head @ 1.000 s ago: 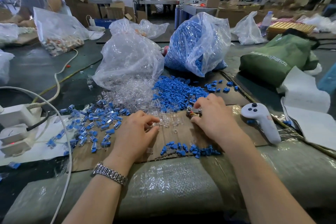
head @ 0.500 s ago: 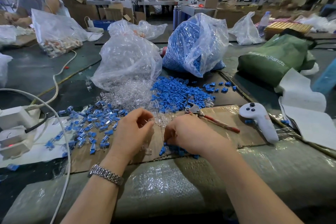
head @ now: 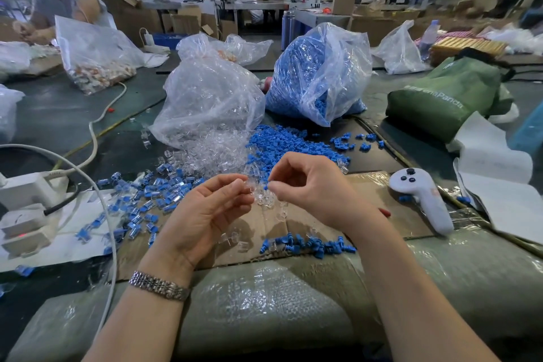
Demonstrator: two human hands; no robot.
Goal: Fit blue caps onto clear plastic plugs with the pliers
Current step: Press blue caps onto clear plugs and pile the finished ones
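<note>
- Clear plug (head: 253, 186) pinched at the fingertips of the left hand (head: 205, 214), raised above the cardboard sheet (head: 367, 194); palm turned up, likely to present the plug's open end to the other hand.
- Right hand (head: 308, 185) curled, thumb and forefinger pinching a small blue cap (head: 266, 187) right against the plug. Cap mostly hidden by the fingers; seating cannot be confirmed.
- Pliers: only a red sliver (head: 385, 212) shows just beyond the right wrist, probably a handle. Judged: caps are started by hand, pliers press after.
- Stock within reach: loose clear plugs (head: 217, 153) spilling from a clear bag (head: 208, 100); loose blue caps (head: 282, 144) beside them, below a bag of caps (head: 317, 73). Small row of caps (head: 308, 244) near the cardboard's front edge.
- Capped plugs (head: 147, 203) scattered to the left, seemingly the finished pile.
- Surface: dark bench (head: 58, 114), bubble wrap (head: 258, 303) over the near edge. White controller (head: 420, 197) on the right, power strip (head: 26, 209) left, green bag (head: 446, 94) beyond.
- Room: a warehouse floor with cartons; another person (head: 58, 0) works far left.
</note>
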